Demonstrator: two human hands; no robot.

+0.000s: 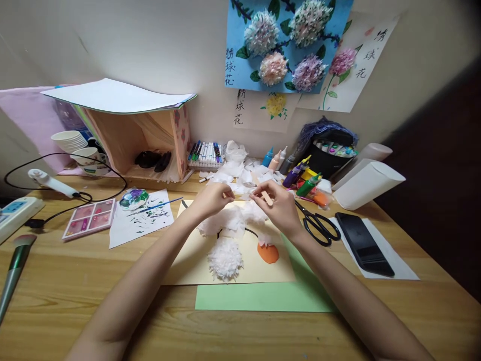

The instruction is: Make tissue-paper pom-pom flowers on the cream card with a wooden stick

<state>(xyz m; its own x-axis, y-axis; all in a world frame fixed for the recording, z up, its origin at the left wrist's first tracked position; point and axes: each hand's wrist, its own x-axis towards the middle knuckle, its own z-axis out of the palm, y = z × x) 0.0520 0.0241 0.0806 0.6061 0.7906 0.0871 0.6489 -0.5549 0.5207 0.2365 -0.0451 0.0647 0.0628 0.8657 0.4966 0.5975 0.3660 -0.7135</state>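
Note:
Both hands hover over a cream sheet [184, 271] on the desk. My left hand [215, 199] is closed, fingertips pinched together; what is between them is too small to make out. My right hand [280, 205] has a short wooden craft stick [267, 198] in its fingers, and its fingertips are pinched near white paper scraps. Below the hands lie loose white tissue pieces [229, 220], partly covering dark painted stems. A round flower of white tissue [225, 259] is on the sheet's lower part. To its right, an orange clay disc [268, 253] has white tissue along its top edge.
Green paper [263, 298] lies under the cream sheet. Right are black scissors [319, 225], a phone [364, 243] and paint bottles [308, 184]. A tissue pile [240, 170] and marker box [206, 154] stand behind. Left are a paint-smeared paper [150, 215], brush [161, 204] and pink palette [90, 219].

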